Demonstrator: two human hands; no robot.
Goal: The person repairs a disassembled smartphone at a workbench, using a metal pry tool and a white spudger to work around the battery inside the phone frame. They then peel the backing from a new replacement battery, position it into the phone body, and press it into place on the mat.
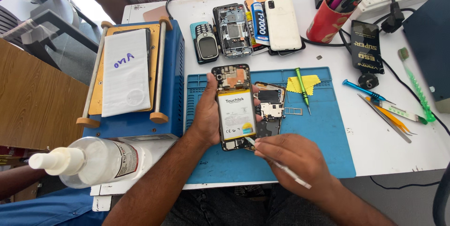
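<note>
— What is the left hand [207, 113] doing?

— It is wrapped around an opened phone [234, 106], thumb along the left edge and fingertips on the right edge, holding it back side up just above the blue mat [323, 137]. The battery with its white label fills the middle of the phone.

— And the right hand [293, 155]?

— Its fingers are pressed together around a thin white tool [281, 166], pinching it like a pen. The tip touches the lower end of the phone, just below the battery.

— What lies close by?

— Just beside the phone on the right, a second stripped phone frame [271, 109] rests on the mat. Further right are a green screwdriver [303, 90] on a yellow cloth [311, 82].

— And further out?

— On the white counter [412, 146], tweezers [384, 120] and a green toothbrush [415, 84] lie to the right, a red cup of tools [328, 22] stands at the back, and several phones, one a small keypad phone [206, 43], sit behind the mat. To the left stands a blue machine [173, 76], with a clear spray bottle [89, 160] near its front.
</note>
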